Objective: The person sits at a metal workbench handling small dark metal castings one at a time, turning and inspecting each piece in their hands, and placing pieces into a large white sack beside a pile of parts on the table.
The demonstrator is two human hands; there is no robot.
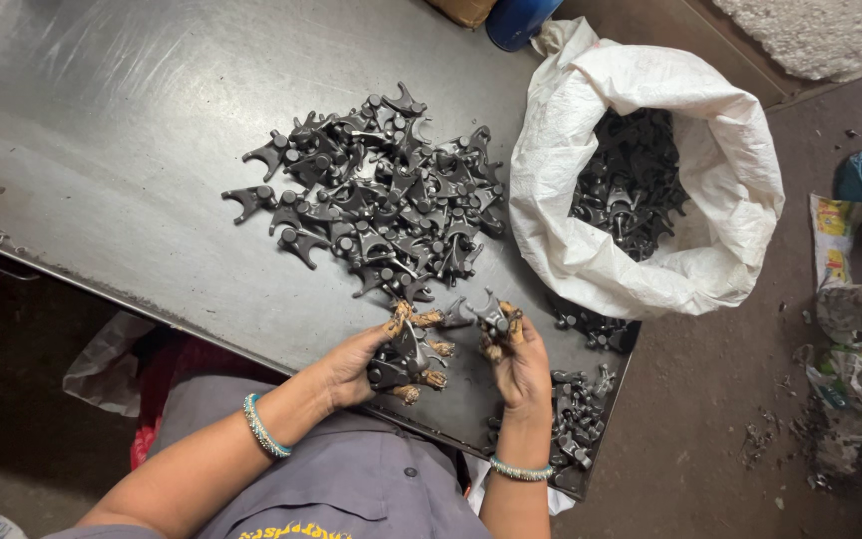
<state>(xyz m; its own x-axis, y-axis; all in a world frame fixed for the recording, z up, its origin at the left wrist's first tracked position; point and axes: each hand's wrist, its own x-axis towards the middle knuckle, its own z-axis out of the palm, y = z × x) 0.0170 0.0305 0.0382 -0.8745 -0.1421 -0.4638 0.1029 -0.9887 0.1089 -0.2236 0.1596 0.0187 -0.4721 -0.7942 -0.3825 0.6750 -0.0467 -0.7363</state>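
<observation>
My left hand (366, 361) grips a dark forked metal part (398, 359) near the front edge of the steel table (112, 150). Just to its right, my right hand (517, 361) holds another fork-shaped metal part (486, 313) by the fingertips. Both hands are smeared with grease and wear a beaded bangle at the wrist. A large pile of the same dark parts (381, 200) lies on the table just beyond my hands. A smaller heap of parts (576, 414) sits beside my right forearm at the table's corner.
A white woven sack (720, 200), open at the top and holding more dark parts, stands at the table's right edge. A blue round object (516, 20) is behind it. Crumpled wrappers and bags (855, 329) lie on the floor at right.
</observation>
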